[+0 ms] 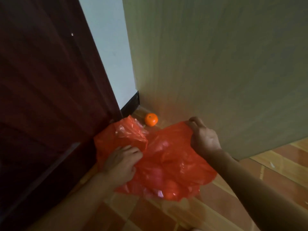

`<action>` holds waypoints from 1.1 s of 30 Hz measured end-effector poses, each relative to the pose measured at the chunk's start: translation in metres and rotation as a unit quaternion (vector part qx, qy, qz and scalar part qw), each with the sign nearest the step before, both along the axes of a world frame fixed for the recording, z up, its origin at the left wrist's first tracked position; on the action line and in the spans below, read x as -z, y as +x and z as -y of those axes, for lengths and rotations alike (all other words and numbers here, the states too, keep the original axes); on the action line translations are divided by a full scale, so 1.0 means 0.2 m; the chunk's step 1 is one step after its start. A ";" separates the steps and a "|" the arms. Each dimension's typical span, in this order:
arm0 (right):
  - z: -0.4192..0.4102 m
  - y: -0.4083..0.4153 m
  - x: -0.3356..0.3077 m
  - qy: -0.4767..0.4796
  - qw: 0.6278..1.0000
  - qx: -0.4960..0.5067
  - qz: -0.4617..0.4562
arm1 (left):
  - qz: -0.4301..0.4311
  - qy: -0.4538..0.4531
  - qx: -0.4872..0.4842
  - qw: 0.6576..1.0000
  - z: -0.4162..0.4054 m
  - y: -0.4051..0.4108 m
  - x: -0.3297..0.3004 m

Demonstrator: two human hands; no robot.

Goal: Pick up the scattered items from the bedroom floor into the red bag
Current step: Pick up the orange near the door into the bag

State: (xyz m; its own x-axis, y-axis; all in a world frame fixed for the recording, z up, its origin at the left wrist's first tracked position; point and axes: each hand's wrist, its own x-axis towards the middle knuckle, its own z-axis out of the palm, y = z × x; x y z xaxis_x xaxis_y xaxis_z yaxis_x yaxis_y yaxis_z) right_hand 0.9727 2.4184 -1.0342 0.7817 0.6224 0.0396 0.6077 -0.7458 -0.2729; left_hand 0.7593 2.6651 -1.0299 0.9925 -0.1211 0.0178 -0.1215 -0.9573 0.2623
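A red plastic bag (166,157) lies on the tiled floor, with rounded shapes showing through its lower part. My left hand (121,162) grips the bag's left edge with curled fingers. At the bag's upper right rim, my right hand (202,135) pinches the plastic and lifts it. An orange tangerine (151,119) sits on the floor in the corner just beyond the bag, apart from both hands.
A dark red-brown door (50,97) stands to the left. A pale green cabinet side (216,64) rises on the right, with a white wall (113,55) and black skirting (130,105) between them. Tiled floor (233,197) spreads to the lower right.
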 end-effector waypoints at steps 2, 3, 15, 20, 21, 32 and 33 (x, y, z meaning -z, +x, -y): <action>0.10 0.01 -0.06 0.015 0.999 0.015 0.048 | 0.014 -0.002 -0.006 1.000 0.02 0.05 -0.05; 0.15 0.01 -0.09 0.017 0.997 0.017 0.070 | 0.017 -0.002 -0.010 1.000 0.03 0.06 -0.05; 0.31 -0.23 0.17 -0.183 0.981 -0.044 -0.044 | -0.209 0.037 -0.014 0.977 0.00 -0.06 0.20; 0.13 -0.28 0.12 -0.001 0.995 -0.032 -0.091 | -0.179 0.076 0.029 0.980 0.08 0.03 0.06; 0.08 -0.29 0.12 0.001 0.993 -0.045 -0.109 | -0.150 0.079 0.035 0.985 0.12 0.05 0.01; 0.05 -0.37 0.34 -0.178 0.966 -0.102 -0.159 | -0.188 0.082 -0.033 0.978 0.16 0.37 0.13; 0.06 -0.37 0.35 -0.196 0.962 -0.104 -0.157 | -0.227 0.089 -0.033 0.969 0.16 0.34 0.20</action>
State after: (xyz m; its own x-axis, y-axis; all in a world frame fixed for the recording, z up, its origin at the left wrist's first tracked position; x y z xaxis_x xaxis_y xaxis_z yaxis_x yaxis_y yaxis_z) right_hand 0.8981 2.4056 -1.1047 0.5743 0.6850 -0.4483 0.6879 -0.7007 -0.1895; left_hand 0.8268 2.6333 -1.0695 0.8992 -0.0174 -0.4372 0.0312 -0.9941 0.1038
